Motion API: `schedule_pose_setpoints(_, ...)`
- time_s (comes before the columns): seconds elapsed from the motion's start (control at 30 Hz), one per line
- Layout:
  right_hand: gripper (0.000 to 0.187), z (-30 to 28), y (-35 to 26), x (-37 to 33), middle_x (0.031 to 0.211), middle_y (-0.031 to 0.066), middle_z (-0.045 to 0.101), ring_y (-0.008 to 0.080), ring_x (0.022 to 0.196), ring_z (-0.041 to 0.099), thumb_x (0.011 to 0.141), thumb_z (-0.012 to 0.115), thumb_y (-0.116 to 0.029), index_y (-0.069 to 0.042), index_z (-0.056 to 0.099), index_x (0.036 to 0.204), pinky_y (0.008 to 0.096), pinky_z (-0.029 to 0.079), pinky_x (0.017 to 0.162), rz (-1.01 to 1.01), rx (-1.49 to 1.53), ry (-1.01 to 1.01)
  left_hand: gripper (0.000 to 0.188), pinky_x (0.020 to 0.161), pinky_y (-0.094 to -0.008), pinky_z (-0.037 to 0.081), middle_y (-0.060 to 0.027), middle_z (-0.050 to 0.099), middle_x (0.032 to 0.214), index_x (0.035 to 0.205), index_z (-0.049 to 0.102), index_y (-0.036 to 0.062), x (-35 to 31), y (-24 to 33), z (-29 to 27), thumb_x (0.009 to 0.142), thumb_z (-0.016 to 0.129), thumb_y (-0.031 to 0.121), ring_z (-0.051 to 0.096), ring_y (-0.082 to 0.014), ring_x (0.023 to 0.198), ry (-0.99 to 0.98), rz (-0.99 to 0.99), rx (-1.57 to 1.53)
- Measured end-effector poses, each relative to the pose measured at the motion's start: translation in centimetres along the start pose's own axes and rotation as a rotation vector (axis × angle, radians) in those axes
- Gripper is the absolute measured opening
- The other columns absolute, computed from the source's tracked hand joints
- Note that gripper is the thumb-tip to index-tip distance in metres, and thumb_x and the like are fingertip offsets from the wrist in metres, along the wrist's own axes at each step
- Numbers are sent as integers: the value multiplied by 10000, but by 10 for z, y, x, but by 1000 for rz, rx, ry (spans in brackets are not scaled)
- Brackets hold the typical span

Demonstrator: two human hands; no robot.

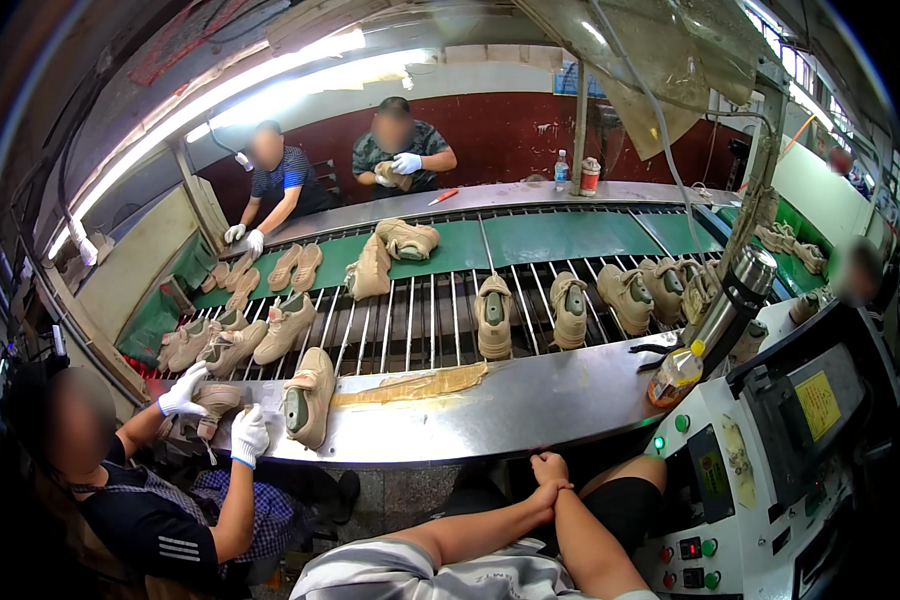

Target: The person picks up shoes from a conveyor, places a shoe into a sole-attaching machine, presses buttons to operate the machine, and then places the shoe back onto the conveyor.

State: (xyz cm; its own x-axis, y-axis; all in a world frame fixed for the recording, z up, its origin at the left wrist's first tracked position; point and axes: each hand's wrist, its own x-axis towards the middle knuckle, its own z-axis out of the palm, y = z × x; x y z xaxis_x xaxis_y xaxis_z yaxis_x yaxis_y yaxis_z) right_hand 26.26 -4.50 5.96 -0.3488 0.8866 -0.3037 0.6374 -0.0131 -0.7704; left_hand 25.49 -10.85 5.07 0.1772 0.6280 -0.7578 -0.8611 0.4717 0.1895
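My left hand (549,495) is wrapped round my right wrist, just in front of the metal bench edge. Loosely curled, my right hand (548,466) points toward the bench, with nothing visible in it. Both hands rest over my lap and touch no shoe. The nearest shoe is a beige sneaker (311,398) standing on the metal ledge (530,415) to the left. Beyond the ledge, more beige sneakers, including one sneaker (493,317), stand on the roller conveyor (410,330).
On the left, a co-worker in white gloves (250,436) handles a shoe (213,405). Two people work across the conveyor. A control machine (705,480) stands at my right, near a bottle of yellow liquid (676,375), pliers (654,350) and a steel flask (735,300).
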Motion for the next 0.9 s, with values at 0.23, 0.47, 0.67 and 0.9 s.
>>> schedule_pose_setpoints(0.23,330,-4,-6,-7,870,233,654,419,849,628,796,575,-334,-32,700,843,457,499,750,-13,-67,44,366,940,-458,453,-189,615,1071,1063,585,0,-13,3,3,749,655,176,587,-346,999,-43,1,42)
schedule_pose_setpoints(0.47,289,-22,-24,-19,845,209,655,405,809,619,787,563,-289,-20,668,788,459,498,721,-27,95,384,267,872,-410,476,-146,616,981,970,596,8,-13,5,3,728,646,109,596,-280,926,-142,71,150)
schedule_pose_setpoints(0.67,273,-19,-20,-18,828,221,635,407,777,606,787,574,-274,-15,660,792,463,483,701,-56,55,333,271,887,-406,470,-147,618,979,978,595,11,-21,5,7,735,647,118,599,-284,922,-143,60,188)
schedule_pose_setpoints(0.9,283,1,9,-1,873,164,701,332,873,666,782,611,-302,-52,730,839,386,505,798,88,-117,-165,304,941,-429,446,-142,628,1007,1011,594,26,-30,3,6,770,662,199,593,-310,972,-93,-29,-2)
